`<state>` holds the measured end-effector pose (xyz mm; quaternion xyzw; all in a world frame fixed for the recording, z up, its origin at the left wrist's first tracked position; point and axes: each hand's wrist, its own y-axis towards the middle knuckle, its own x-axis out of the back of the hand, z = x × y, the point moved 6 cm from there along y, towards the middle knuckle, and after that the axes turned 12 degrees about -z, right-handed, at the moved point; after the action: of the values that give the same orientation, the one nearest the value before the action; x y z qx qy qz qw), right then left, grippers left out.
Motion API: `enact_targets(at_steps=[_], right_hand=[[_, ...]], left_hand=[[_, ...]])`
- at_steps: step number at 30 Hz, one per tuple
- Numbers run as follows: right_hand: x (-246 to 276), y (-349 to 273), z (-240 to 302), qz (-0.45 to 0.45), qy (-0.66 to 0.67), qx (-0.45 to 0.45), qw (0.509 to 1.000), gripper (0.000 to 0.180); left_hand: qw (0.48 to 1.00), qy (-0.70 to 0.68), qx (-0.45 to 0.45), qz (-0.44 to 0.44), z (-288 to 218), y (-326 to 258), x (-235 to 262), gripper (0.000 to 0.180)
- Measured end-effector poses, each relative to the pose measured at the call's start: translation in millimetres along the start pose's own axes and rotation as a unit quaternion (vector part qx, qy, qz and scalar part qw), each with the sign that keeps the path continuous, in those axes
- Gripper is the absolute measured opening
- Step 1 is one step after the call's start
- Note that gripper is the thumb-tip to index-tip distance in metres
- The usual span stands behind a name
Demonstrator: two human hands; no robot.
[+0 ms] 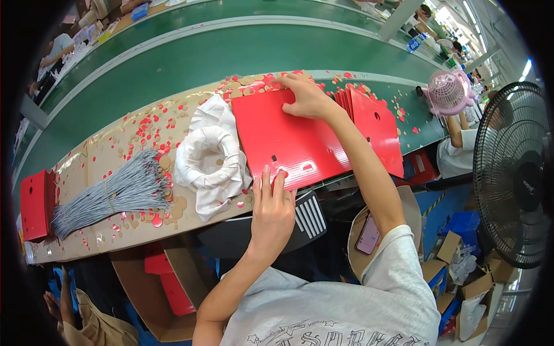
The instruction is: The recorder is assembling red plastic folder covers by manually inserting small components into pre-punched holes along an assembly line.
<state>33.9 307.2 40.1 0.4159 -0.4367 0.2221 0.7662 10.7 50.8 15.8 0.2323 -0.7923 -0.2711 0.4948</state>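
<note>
A flat, glossy red panel (268,130) with small punched holes lies on the bench in front of me. My left hand (272,210) rests at its near edge, fingers stretched out with the tips on the panel. Over the far edge, my right hand (309,98) has its fingers and thumb spread, the fingertips at the rim. Whether they press on the panel I cannot tell. Just left of the panel is a twisted ring of white cloth (231,153). Several more red panels (378,124) lean together to the right, partly behind my right forearm.
A bundle of thin grey ties (115,193) and a stack of red pieces (36,205) lie at the left. Red and brown discs litter the cardboard-covered bench (104,144). A black fan (519,173) and a pink fan (448,92) stand at right. Below is an open carton (135,288).
</note>
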Motion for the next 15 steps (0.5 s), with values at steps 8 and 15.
enact_targets(at_steps=[8,15], right_hand=[[40.2,1.9,31.3,-0.094,-0.019,0.093,0.991,0.030],[72.0,-1.3,36.2,-0.153,0.030,0.052,0.986,0.038]], left_hand=[[1.000,-0.008,0.001,-0.012,3.8,-4.1,4.7,0.018],[0.996,-0.083,0.017,-0.024,6.3,-1.7,11.5,0.014]])
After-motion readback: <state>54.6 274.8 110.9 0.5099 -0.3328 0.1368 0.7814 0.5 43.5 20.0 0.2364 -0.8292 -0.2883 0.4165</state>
